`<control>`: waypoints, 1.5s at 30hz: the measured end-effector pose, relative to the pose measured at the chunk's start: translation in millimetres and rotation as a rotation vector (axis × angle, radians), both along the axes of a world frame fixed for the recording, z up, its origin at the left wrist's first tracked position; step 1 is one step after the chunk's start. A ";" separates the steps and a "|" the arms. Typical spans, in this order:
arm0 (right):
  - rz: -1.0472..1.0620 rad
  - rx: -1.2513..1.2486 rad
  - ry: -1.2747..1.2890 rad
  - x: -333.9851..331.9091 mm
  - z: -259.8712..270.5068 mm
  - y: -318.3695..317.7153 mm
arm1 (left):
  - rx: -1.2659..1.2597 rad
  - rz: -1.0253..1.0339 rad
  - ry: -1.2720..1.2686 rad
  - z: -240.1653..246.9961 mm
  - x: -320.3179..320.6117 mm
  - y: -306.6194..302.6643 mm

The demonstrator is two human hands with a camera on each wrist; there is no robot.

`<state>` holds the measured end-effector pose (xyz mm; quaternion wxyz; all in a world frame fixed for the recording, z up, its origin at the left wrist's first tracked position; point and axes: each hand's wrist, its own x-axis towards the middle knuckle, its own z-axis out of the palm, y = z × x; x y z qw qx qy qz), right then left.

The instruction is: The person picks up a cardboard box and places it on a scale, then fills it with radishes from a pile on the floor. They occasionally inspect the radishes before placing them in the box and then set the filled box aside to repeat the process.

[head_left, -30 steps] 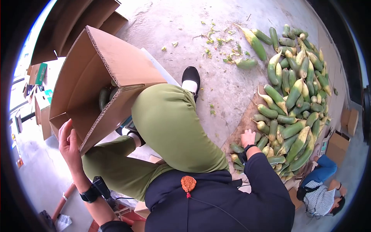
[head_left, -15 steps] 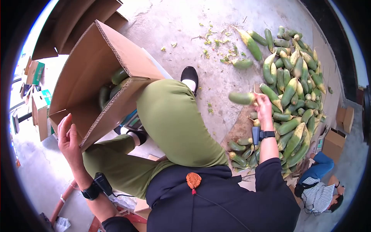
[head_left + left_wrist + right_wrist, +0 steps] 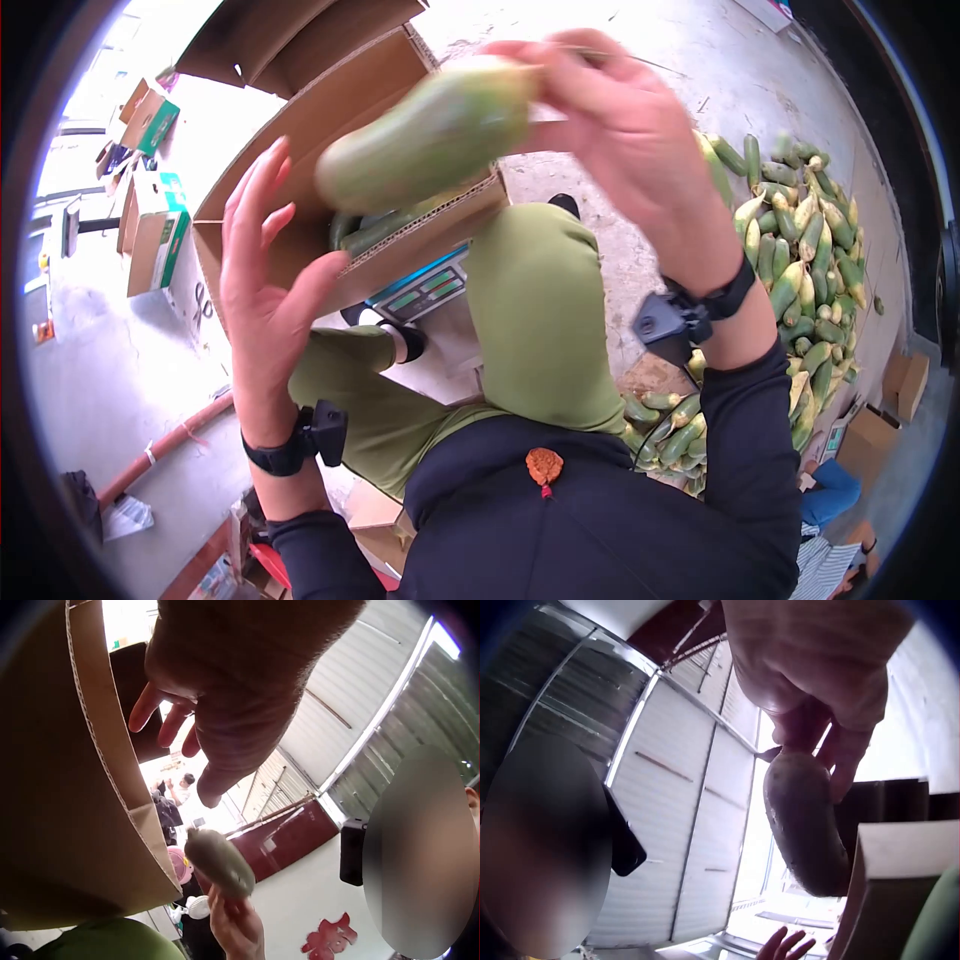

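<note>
The right hand (image 3: pixel 640 150) pinches one end of a green radish (image 3: pixel 430 135), raised above the near edge of a cardboard box (image 3: pixel 420 245). In the right wrist view the radish (image 3: pixel 799 817) hangs from the fingers of the right hand (image 3: pixel 817 682). The left hand (image 3: pixel 265 290) is held up at the box's left side, thumb and fingers spread, nothing in it. The left wrist view shows the left hand (image 3: pixel 232 697) near the box wall (image 3: pixel 112 735), apart from the radish (image 3: pixel 221 862). More radishes (image 3: pixel 385 230) lie inside the box, partly hidden.
A large heap of green radishes (image 3: pixel 800 240) covers the floor at the right, with several more (image 3: pixel 670 435) near the knee. A scale (image 3: pixel 425 285) stands under the box. Other boxes (image 3: pixel 155 235) are at the left; another person (image 3: pixel 830 500) is at the lower right.
The right hand has lifted a radish off the heap and carried it left to the box. The left hand has risen from the box's edge with its fingers spread. The head view has shifted.
</note>
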<state>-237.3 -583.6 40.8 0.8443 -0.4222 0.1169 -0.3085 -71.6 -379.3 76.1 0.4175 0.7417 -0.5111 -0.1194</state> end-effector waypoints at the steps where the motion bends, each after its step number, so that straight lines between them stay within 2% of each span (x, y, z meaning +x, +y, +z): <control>1: 0.103 0.023 -0.005 17.3 3.9 9.5 | -0.004 -0.056 0.028 -3.9 2.3 -4.6; 2: 0.197 0.046 0.003 30.7 5.7 20.2 | -0.005 -0.112 0.058 -8.9 4.0 -5.4; 3: 0.226 0.048 -0.007 41.7 4.4 26.4 | 0.009 -0.060 0.242 -12.4 3.8 -1.4; 4: 0.255 0.049 -0.017 49.5 2.0 28.4 | 0.021 -0.052 0.246 -13.6 6.3 3.2; 6: 0.081 -0.180 0.067 41.7 3.1 16.6 | 0.082 0.085 0.420 -16.6 17.8 14.3; 7: -0.035 -0.312 0.057 32.1 -3.6 3.5 | 0.149 0.127 0.353 -16.8 25.8 20.1; 8: -0.132 -0.499 0.235 -10.0 -28.3 -30.9 | 0.325 0.216 0.375 -22.0 43.5 32.6; 10: -0.235 -0.478 0.555 -66.2 -67.7 -55.4 | 0.539 0.280 0.203 -32.5 55.6 39.7; 11: -0.250 -0.440 0.699 -100.5 -99.6 -67.3 | 0.491 0.195 0.172 -48.6 68.6 49.4; 13: -0.262 -0.407 1.010 -171.4 -173.9 -70.0 | 0.578 0.175 0.303 -52.9 74.6 50.5; 14: -0.186 -0.297 1.160 -207.0 -204.2 -60.1 | 0.605 0.155 0.350 -54.7 74.7 50.1; 15: -0.202 -0.469 1.257 -250.7 -255.7 -45.6 | 0.609 0.143 0.353 -53.8 73.3 47.7; 16: -0.114 -0.384 1.470 -282.5 -278.5 -23.2 | 0.613 0.178 0.305 -51.9 72.0 44.1; 17: -0.108 -0.453 1.443 -327.3 -324.5 4.1 | 0.620 0.216 0.255 -50.8 71.1 42.7; 18: -0.015 -0.587 1.635 -354.2 -347.7 30.7 | 0.548 0.248 0.247 -59.4 83.1 50.1; 19: 0.011 -0.477 1.671 -378.1 -357.4 61.7 | 0.503 0.259 0.184 -60.2 84.8 51.6; 20: 0.176 -0.404 1.839 -389.4 -361.1 86.8 | 0.459 0.269 0.124 -61.1 84.6 53.1; 22: 0.361 -0.312 1.869 -412.8 -369.3 134.5 | 0.406 0.275 0.127 -66.9 86.2 57.9; 24: 0.335 -0.368 1.918 -408.8 -366.8 175.9 | 0.353 0.284 0.125 -69.1 83.5 57.8; 25: 0.371 -0.301 1.917 -405.9 -363.3 191.6 | 0.313 0.336 0.075 -67.3 81.4 56.4; 26: 0.355 -0.358 1.907 -401.4 -364.1 207.9 | 0.268 0.389 0.022 -65.7 79.6 54.9; 28: 0.498 -0.350 1.992 -383.3 -357.7 226.6 | 0.241 0.408 -0.047 -63.6 71.8 51.6; 29: 0.500 -0.350 1.984 -376.8 -357.7 235.5 | 0.232 0.412 -0.100 -63.3 69.7 49.6; 31: 0.531 -0.531 2.079 -370.2 -357.2 250.8 | 0.224 0.428 -0.162 -62.2 67.2 51.1; 32: 0.581 -0.485 2.094 -376.5 -372.9 256.4 | 0.218 0.400 -0.168 -63.2 68.8 53.8; 35: 0.508 -0.568 2.104 -369.1 -376.4 258.3 | 0.180 0.330 -0.191 -64.9 76.1 58.2; 36: 0.471 -0.667 2.097 -373.9 -386.8 263.5 | 0.153 0.309 -0.200 -64.1 70.0 54.2; 39: 0.518 -0.627 2.112 -369.4 -395.5 257.9 | 0.167 0.331 -0.209 -61.6 70.1 53.4; 42: 0.501 -0.597 2.042 -365.7 -369.9 242.7 | 0.158 0.305 -0.185 -61.0 65.0 53.2; 45: 0.022 -0.199 1.717 -389.7 -371.3 210.0 | 0.168 0.357 -0.216 -61.1 64.2 54.3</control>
